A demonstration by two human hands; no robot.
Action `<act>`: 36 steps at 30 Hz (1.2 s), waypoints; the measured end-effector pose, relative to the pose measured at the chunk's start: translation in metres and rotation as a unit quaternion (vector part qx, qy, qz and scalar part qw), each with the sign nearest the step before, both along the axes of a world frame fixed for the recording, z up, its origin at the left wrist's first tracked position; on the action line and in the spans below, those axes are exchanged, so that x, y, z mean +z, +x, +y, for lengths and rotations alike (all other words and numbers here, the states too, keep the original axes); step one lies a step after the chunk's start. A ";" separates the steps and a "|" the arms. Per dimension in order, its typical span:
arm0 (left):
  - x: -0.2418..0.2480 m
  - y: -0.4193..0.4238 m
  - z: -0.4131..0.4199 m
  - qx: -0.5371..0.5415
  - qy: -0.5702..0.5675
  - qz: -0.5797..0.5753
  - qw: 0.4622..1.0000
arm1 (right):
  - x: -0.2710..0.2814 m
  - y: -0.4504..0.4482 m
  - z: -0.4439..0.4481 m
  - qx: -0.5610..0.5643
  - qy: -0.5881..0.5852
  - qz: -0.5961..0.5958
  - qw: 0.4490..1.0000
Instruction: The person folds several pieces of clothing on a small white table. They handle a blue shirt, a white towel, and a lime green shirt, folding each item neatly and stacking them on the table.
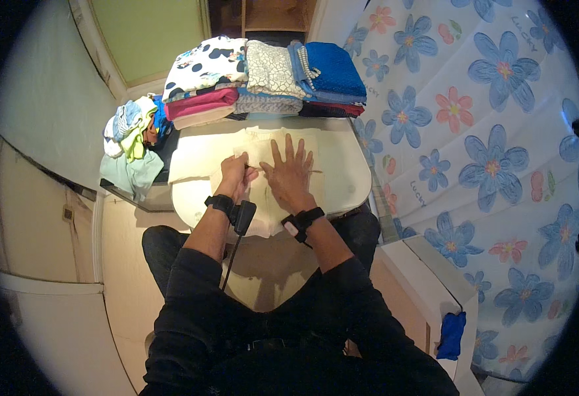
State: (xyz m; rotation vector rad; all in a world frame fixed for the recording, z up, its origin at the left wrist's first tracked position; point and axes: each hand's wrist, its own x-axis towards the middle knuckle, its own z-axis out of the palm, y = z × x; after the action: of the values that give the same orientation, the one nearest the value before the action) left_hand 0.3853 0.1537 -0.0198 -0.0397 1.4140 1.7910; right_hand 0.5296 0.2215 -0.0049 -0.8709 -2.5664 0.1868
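Observation:
A pale cream garment [265, 208] lies spread over a small white table [344, 173], one part reaching out to the left. My left hand [236, 174] has its fingers curled at the middle of the garment, pinching a bit of the cloth. Beside it my right hand [289, 174] rests flat on the fabric, fingers spread, holding nothing. A short thin brown strip shows just right of that hand; what it is, I cannot tell. Both wrists carry black straps with small devices.
Folded clothes and fabrics [269, 74] stand stacked along the table's far edge. A loose heap of clothes [133, 128] lies at the left. To the right hangs a flower-print curtain [492, 163]. A blue cloth item [451, 335] rests on a white ledge [418, 277].

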 end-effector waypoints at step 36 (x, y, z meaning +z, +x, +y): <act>-0.018 -0.088 -0.190 0.250 -0.301 0.216 0.895 | 0.026 -0.037 -0.005 0.010 -0.069 -0.154 0.986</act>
State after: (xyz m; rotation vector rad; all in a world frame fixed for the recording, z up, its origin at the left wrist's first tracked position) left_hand 0.2975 -0.0363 -0.0379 -0.3799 2.4233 1.7367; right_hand 0.4926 0.2168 0.0207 -0.9924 -2.8775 0.2578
